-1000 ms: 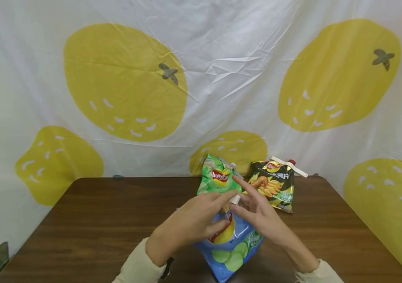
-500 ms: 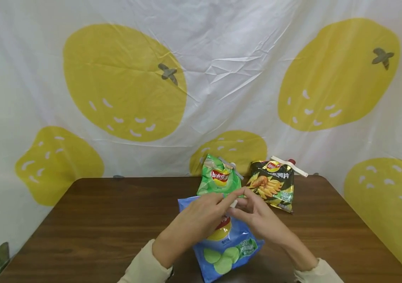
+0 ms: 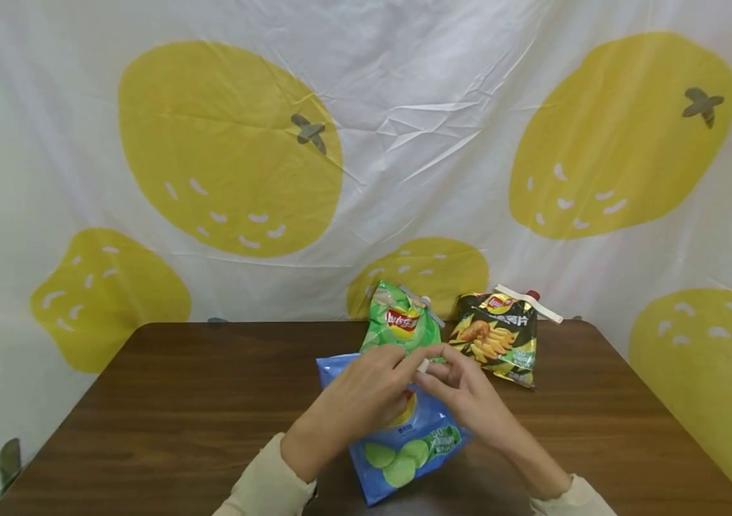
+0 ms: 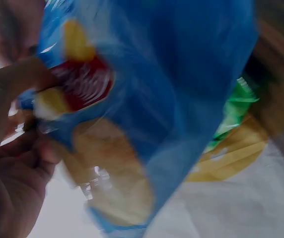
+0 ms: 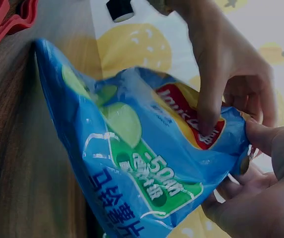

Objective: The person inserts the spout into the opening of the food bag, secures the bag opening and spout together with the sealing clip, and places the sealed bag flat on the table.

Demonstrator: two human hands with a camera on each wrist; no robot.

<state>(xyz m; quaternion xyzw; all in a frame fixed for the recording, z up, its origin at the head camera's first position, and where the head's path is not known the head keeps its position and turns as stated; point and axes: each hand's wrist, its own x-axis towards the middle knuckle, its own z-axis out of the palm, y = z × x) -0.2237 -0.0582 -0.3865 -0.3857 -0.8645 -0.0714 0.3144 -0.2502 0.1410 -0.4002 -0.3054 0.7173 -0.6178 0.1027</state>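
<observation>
A blue chip bag (image 3: 395,448) hangs tilted over the near middle of the table, its top end between my two hands. My left hand (image 3: 359,398) pinches the upper part beside the red and yellow logo, thumb on the front in the right wrist view. With thumb and curled fingers, my right hand (image 3: 469,398) pinches the bag's top corner, also seen as the right hand (image 5: 276,183) in its own wrist view. A small white piece (image 3: 423,365) shows between the hands; what it belongs to is hidden. The left wrist view of the bag (image 4: 132,99) is blurred.
Behind my hands lies a green chip bag (image 3: 398,319) with a grey clip strip (image 3: 424,304). Right of it is a black chip bag (image 3: 495,333) with a white clip strip (image 3: 530,302). A red plastic item (image 5: 13,22) lies on the brown table (image 3: 211,401).
The blue bag has turned and shifted slightly left, showing more of its left corner. My fingers have closed in from spread to pinching at its top. The bags behind stay put.
</observation>
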